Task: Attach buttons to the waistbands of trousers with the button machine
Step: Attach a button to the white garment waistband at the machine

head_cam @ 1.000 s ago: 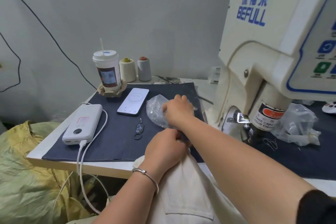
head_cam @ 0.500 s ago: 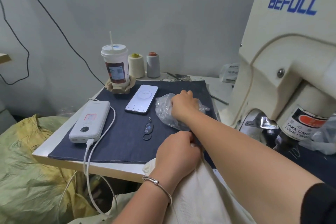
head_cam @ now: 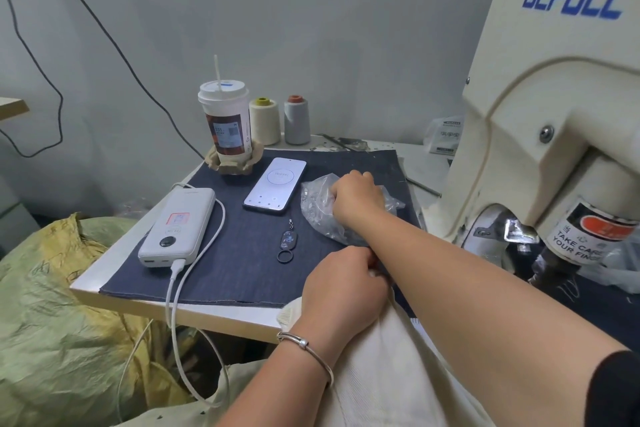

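The button machine (head_cam: 561, 135), a cream BEFULL press, stands at the right of the desk (head_cam: 114, 263), and everything else is placed from it. To its left, on the dark denim mat (head_cam: 242, 263), lies a clear plastic bag of buttons (head_cam: 313, 208). The person's right hand (head_cam: 356, 199) reaches across into that bag with its fingers buried in the plastic; whether they have closed on a button cannot be told. Nearer the person, left of and below the machine's head, the left hand (head_cam: 341, 282) grips a bunched edge of the cream trousers (head_cam: 381, 374), fingers curled round the cloth at the desk's front edge. That edge is probably the waistband, though the fold hides it.

Judged from this, the task is at an early step of a cycle: a button is being fetched, and the cloth is held ready but is not yet under the machine's punch (head_cam: 554, 263). No attached button shows on the visible fabric. Left to do: bring out a button, load it, slide the waistband under the head and press.

Farther left of the machine sit a phone (head_cam: 275, 189), a key fob (head_cam: 288, 241), a white power bank (head_cam: 178, 227), a lidded drink cup (head_cam: 225, 121) and two thread cones (head_cam: 280, 120)
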The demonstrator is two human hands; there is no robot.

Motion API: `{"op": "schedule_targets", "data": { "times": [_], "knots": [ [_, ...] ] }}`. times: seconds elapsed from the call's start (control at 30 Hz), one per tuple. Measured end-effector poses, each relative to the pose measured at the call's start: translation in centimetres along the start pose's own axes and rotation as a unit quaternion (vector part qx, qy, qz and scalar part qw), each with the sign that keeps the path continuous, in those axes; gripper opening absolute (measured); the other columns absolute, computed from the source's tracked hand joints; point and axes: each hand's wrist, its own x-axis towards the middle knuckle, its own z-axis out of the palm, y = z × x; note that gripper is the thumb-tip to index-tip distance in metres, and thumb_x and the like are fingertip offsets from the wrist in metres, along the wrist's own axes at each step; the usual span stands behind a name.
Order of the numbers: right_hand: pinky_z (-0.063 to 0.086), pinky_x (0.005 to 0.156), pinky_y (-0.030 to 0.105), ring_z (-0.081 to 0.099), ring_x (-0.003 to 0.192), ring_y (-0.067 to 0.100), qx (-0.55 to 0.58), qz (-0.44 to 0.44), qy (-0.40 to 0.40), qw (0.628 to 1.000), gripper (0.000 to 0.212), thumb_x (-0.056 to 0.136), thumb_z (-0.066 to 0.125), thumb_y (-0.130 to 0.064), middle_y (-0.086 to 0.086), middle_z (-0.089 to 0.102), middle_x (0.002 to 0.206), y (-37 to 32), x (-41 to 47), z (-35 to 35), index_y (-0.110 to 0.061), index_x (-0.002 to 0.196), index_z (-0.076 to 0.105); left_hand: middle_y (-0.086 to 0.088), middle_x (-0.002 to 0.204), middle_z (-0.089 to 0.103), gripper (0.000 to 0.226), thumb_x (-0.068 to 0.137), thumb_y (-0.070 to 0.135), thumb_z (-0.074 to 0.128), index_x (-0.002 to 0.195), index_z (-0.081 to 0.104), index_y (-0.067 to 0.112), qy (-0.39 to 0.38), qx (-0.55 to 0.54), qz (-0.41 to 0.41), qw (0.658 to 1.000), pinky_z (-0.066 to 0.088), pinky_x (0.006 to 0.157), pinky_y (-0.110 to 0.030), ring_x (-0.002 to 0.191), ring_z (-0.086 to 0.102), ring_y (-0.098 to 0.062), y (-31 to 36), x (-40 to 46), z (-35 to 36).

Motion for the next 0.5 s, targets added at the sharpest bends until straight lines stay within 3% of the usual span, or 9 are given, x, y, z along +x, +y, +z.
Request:
{"op": "schedule_targets", "data": {
  "times": [0.1,0.5],
  "knots": [
    [0.042,0.087,0.034,0.037,0.126,0.027,-0.006,0.000,0.001,1.000,0.038,0.086,0.058,-0.009,0.006,0.048,0.130,0.09,-0.11,-0.04,-0.017,0.123,0.062,0.005,0.095,0.071,0.026,0.082,0.024,0.047,0.098,0.068,0.025,-0.001,0.004,-0.003,1.000,0.052,0.074,-0.036,0.091,0.061,-0.021,-0.04,0.02,0.03],
    [0.042,0.098,0.039,0.039,0.123,0.028,0.005,-0.025,0.014,1.000,0.034,0.088,0.055,-0.007,0.007,0.046,0.129,0.14,-0.46,0.27,-0.014,0.120,0.062,0.005,0.092,0.070,0.024,0.083,0.024,0.047,0.095,0.067,0.024,0.008,0.000,-0.001,1.000,0.051,0.070,-0.035,0.087,0.060,-0.021,0.02,-0.02,0.02]
  ]
}}
